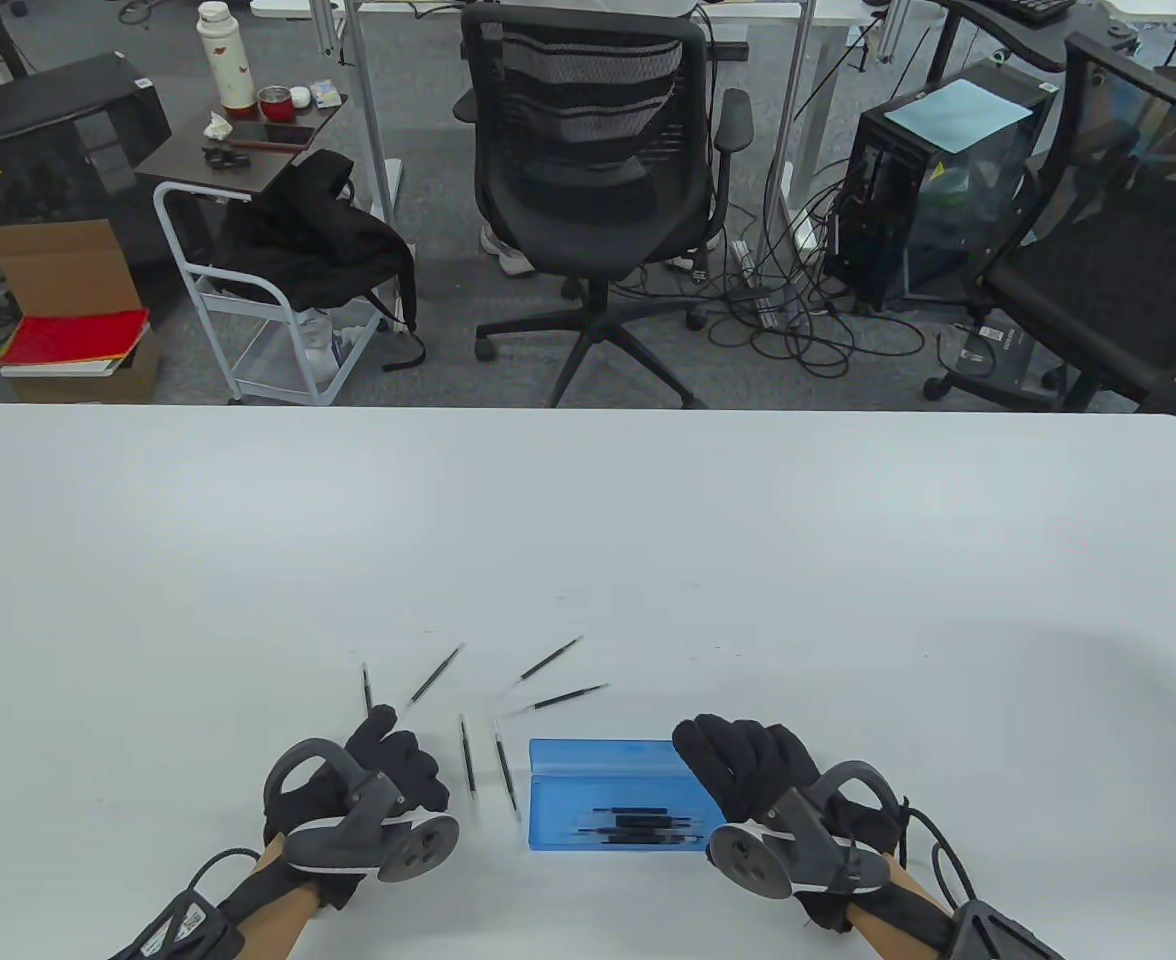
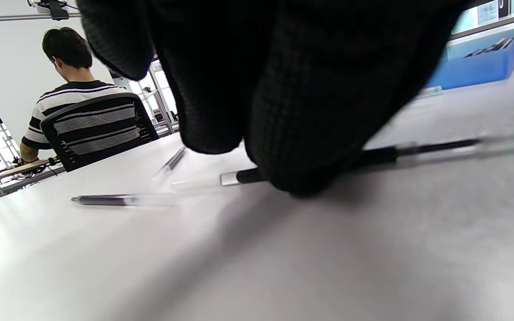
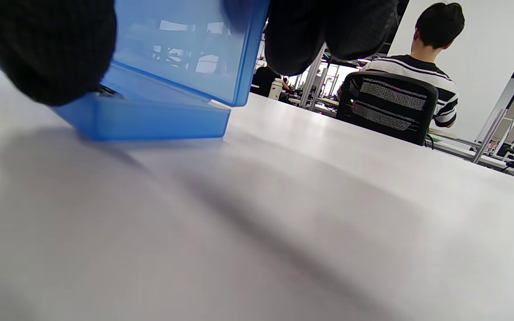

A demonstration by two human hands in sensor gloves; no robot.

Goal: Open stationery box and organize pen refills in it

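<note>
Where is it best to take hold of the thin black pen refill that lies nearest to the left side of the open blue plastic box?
Pinch the thin black pen refill near its middle, from above. It lies flat on the white table, apart from the blue plastic box and its neighbour, so fingertips probably fit both sides.

Beyond the white table — a black office chair, a thermos.

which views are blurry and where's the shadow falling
Table view: sharp, except the refills inside the blue box look smeared. Left wrist view: the refill under the left hand blurs toward its ends, shadow beneath the glove. Right wrist view: soft throughout, broad shadow across the table.
</note>
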